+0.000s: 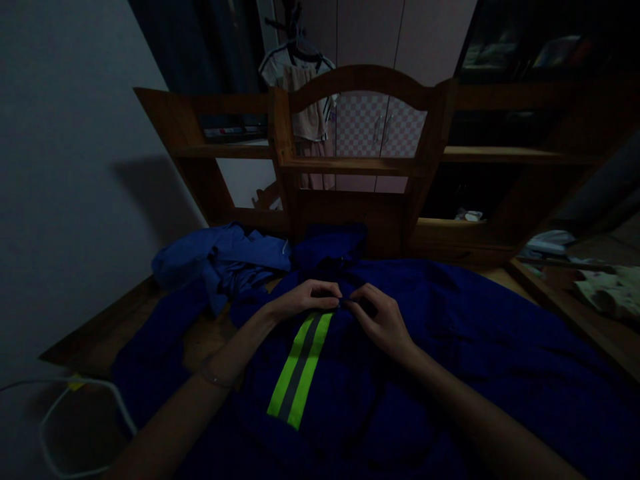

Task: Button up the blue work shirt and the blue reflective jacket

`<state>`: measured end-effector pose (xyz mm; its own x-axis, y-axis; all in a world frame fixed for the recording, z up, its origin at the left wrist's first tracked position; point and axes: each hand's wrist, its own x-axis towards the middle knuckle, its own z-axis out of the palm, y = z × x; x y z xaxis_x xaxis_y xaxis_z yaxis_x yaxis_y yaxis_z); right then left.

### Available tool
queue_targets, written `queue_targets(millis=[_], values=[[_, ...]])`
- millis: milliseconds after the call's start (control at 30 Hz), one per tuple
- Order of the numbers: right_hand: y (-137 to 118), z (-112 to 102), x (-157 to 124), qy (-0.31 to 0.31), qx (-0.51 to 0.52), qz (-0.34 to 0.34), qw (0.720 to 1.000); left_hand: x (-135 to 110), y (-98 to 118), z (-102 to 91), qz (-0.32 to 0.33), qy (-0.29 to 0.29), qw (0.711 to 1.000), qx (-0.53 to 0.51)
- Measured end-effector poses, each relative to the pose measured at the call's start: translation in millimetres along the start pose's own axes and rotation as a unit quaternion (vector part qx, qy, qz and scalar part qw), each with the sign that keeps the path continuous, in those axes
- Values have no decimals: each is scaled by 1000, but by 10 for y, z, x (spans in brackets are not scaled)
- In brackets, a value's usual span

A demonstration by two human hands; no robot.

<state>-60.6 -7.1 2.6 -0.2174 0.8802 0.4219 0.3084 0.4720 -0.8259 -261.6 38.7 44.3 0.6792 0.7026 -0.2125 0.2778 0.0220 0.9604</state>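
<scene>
A dark blue work jacket (380,373) lies spread out in front of me. A yellow-green reflective strip (301,370) with a grey middle band runs down its left part. At the strip's top end, my left hand (310,298) is closed in a pinch on the jacket's fabric. Facing it from the right, my right hand (383,317) also pinches the cloth, its fingertips a short gap from the left ones. A tiny pale spot shows between the fingertips, too small to make out. Dim light hides the jacket's finer details.
A lighter blue garment (220,257) lies crumpled at the left on the wooden surface (200,340). Beyond the jacket rises a wooden shelved headboard (350,163). A white cable or tube (75,380) loops at lower left. Clothes (305,100) hang behind, before a wardrobe (383,127).
</scene>
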Motion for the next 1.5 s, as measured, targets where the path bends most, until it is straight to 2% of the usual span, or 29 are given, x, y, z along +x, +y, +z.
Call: queue_targets(millis=[133,233,333,467,567,700,800,833,900,967,1000,1033,1100,1200,1300,1400,1500], values=[[-1,6,-11,14,1,1,1000,-4,20,8,15,3,1000,27],[25,13,-9,28,-10,9,1000,26,-23,9,26,34,999,20],[88,10,19,36,-31,20,999,86,-120,-41,32,134,990,-21],[196,-97,89,54,-80,39,995,156,-231,-176,66,321,944,-46],[250,-323,128,34,-107,56,992,168,-277,-237,86,382,920,-11],[291,-674,121,-54,-121,33,991,182,-300,-249,106,390,909,104],[354,-780,93,-110,-111,3,988,263,-193,-280,125,345,885,287],[386,-777,85,-110,-105,0,988,309,-116,-294,132,321,864,364],[464,-739,70,-86,-88,7,992,424,93,-295,152,285,800,505],[551,-698,56,-53,-55,34,996,546,326,-219,183,280,736,589],[593,-685,49,-43,-34,50,997,600,424,-146,202,277,718,605],[632,-680,42,-35,-11,65,997,645,496,-52,220,265,715,608],[698,-688,28,-27,37,80,996,706,534,168,245,207,745,584],[755,-714,10,-23,88,81,993,732,346,444,232,123,828,496],[761,-725,-6,-32,96,83,991,721,59,534,187,122,896,384],[730,-727,-20,-50,93,81,991,704,-122,500,162,122,930,307],[689,-742,-29,-72,72,83,991,691,-175,456,159,106,941,280]])
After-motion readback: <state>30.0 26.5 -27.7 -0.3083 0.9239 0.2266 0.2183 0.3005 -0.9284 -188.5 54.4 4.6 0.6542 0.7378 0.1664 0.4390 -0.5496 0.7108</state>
